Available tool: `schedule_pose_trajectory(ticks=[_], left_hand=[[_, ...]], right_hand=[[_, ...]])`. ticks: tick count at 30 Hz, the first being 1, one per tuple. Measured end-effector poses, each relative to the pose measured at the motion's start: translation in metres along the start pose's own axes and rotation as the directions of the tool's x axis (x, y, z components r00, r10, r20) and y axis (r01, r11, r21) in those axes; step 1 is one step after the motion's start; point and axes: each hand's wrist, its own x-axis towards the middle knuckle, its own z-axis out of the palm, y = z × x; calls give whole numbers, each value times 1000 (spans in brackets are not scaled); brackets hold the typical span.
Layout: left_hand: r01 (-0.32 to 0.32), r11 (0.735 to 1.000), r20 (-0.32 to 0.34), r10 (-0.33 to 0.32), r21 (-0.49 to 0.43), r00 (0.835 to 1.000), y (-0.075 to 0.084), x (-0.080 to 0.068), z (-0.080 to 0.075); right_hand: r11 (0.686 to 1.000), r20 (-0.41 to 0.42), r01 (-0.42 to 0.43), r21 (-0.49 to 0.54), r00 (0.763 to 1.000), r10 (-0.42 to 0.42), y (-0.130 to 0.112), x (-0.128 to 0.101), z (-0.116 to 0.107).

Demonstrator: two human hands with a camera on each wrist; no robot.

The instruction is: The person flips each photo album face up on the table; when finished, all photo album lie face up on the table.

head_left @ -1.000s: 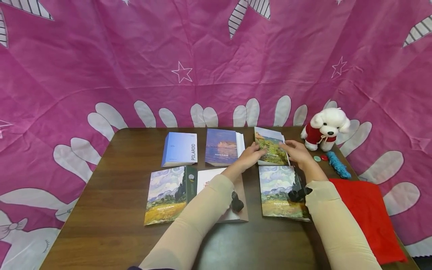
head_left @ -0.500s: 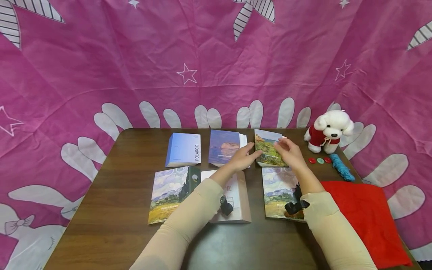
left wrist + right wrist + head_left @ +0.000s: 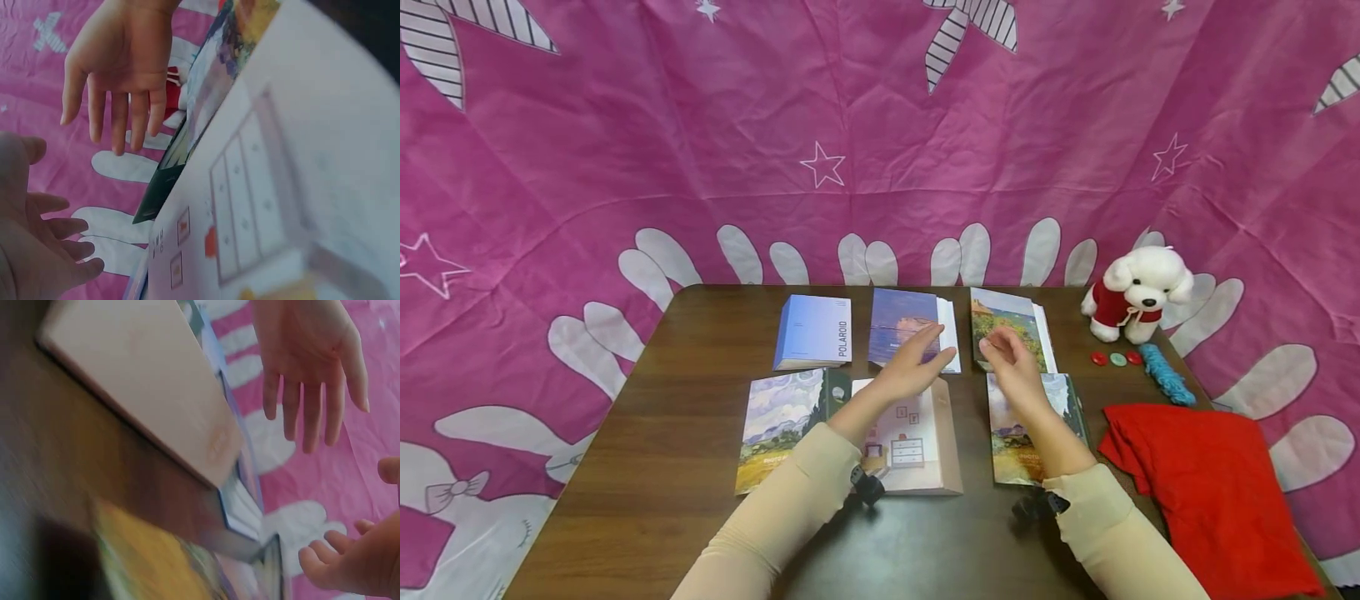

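So there are six albums lying cover-up on the table (image 3: 662, 433), two rows of three. Back row: blue album (image 3: 818, 329), sea album (image 3: 898, 317), garden album (image 3: 1011, 315). Front row: left field album (image 3: 778, 412), room album (image 3: 917, 454), right field album (image 3: 1009, 450). My guess is they're spread like that so every cover can be seen and none has to be dug out. Left hand (image 3: 910, 368) hangs over the gap between sea and room albums, fingers straight and a bit spread, nothing in them. Right hand (image 3: 1017, 364) is over where garden and right field albums nearly meet, fingers loose and extended, also holding nothing. The wrist views show the palms roughly facing each other, well apart, and both look clear of the covers; probably relaxed because there's nothing to grip. Dog (image 3: 1138, 296), buttons (image 3: 1117, 359), yarn (image 3: 1168, 375) and red cloth (image 3: 1210, 483) all sit along the right side, I'd reckon to leave the albums the middle.
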Motion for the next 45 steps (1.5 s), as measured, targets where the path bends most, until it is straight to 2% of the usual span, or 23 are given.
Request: schedule_pose_trajectory(ticks=[5, 12, 16, 22, 29, 33, 40, 45], left_hand=[[21, 1000, -26, -21, 22, 999, -9, -21, -7], [40, 999, -72, -42, -28, 997, -25, -55, -13], [59, 997, -117, -63, -40, 991, -33, -75, -20], [108, 991, -193, -120, -73, 974, -44, -100, -32], [104, 989, -254, -127, -102, 959, -56, -123, -47], [98, 982, -284, -141, -160, 948, -69, -135, -57], [154, 965, -348, -223, -214, 911, -83, -151, -69], [160, 965, -368, -228, -208, 902, -91, -162, -74]], right_hand=[[997, 1, 16, 82, 1000, -16, 2, -13, 20], [986, 26, 27, 162, 999, -31, 6, -30, 49], [985, 66, 28, 172, 997, -40, 7, -39, 64], [976, 97, 30, 214, 994, -52, 6, -50, 85], [979, 119, 26, 205, 992, -51, 8, -60, 112], [980, 130, 38, 196, 989, -65, 8, -67, 131], [967, 206, 37, 251, 974, -91, 9, -85, 175], [983, 259, 59, 176, 960, -104, 14, -95, 198]])
